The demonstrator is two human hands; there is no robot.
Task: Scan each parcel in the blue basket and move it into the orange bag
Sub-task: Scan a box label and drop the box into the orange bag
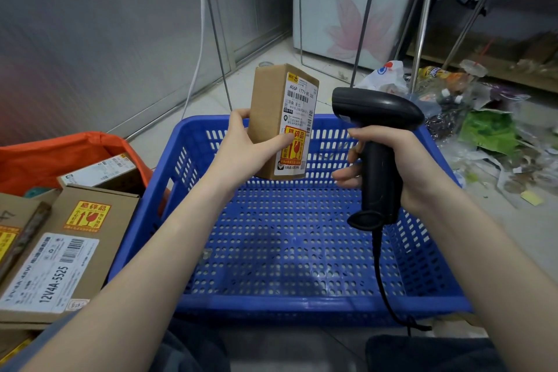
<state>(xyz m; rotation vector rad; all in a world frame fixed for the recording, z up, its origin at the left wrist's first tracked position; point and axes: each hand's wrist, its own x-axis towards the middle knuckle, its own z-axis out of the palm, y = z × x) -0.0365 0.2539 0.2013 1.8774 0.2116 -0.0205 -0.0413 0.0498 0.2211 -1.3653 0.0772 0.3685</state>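
Held parcel (283,120) label reads "406P"; left box (69,253) "12V4A-5525".

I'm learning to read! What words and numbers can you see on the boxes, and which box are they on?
"406P 1770-80 000" and "济南 发出": white label of the small box held by the left hand.
"易碎品": yellow sticker on that box.
"易碎品": yellow sticker on the big box at the left.
"12V4A-5525": white label on the big box.
The smaller print on these labels, and the label on the box in the orange bag, is too small to read.

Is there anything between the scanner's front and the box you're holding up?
No. In the head view only open air separates the scanner from the box; the blue basket shows behind that gap.
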